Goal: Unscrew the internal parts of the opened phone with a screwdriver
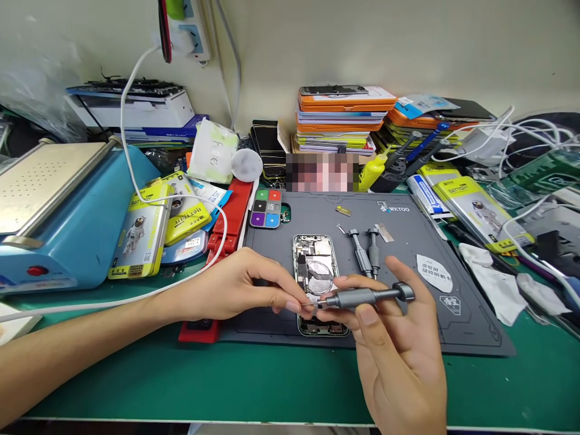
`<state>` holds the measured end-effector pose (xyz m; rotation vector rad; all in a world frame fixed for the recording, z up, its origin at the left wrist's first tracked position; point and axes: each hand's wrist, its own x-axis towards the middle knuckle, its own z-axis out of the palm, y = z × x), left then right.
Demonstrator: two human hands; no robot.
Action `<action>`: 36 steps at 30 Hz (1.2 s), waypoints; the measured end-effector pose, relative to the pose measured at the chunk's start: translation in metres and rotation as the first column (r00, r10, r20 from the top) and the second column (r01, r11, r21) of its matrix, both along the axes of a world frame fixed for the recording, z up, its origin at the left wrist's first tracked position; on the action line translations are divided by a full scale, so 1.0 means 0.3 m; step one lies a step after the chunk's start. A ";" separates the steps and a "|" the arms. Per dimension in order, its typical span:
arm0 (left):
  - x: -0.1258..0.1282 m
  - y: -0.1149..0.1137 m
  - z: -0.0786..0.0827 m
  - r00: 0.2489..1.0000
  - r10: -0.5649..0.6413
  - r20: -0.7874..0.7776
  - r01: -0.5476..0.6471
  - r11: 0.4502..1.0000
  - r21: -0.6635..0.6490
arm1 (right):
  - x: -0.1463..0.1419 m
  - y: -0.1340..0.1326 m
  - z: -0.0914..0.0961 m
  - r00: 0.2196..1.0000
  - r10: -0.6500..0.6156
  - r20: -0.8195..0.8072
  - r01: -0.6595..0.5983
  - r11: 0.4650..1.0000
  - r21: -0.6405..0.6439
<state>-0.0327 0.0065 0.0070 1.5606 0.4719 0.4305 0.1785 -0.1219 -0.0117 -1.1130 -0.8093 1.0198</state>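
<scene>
My right hand (399,350) is closed on a grey metal precision screwdriver (369,296), held level with its tip pointing left. My left hand (244,287) pinches at that tip with thumb and forefinger; whatever sits between them is too small to make out. Both hands hover over an opened phone (317,272) with its insides showing, which lies on a dark grey work mat (453,314). Two more grey screwdrivers (366,251) lie on the mat just right of the phone.
A blue heating machine (58,211) stands at the left, with yellow battery packs (140,232) beside it. A red tool (226,241) and a coloured screw tray (266,208) flank the mat. Stacked orange boxes (342,118) stand at the back. White cables and cloths lie at the right.
</scene>
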 end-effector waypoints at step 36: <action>-0.012 -0.001 0.002 0.999 -0.042 -0.024 0.044 0.997 0.060 | -0.010 0.014 0.026 0.993 0.039 -0.108 -0.036 0.999 0.032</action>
